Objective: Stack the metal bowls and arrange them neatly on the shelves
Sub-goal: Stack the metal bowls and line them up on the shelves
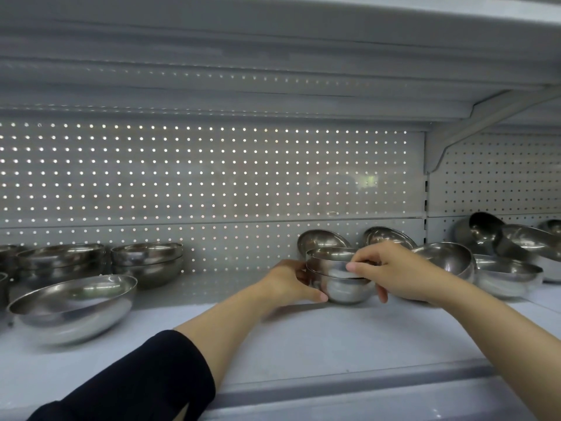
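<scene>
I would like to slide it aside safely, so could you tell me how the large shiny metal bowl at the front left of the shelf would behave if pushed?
The large shiny metal bowl already sits tilted on its rounded underside, so it would probably rock or spin rather than slide straight. Its polished surface looks slippery. Being rigid metal, it should keep its shape.

Two bare forearms and hands are seen. A dark navy sleeve (136, 384) is worn on the left arm, pushed up short of the elbow. No sleeve is seen on the right arm.
</scene>
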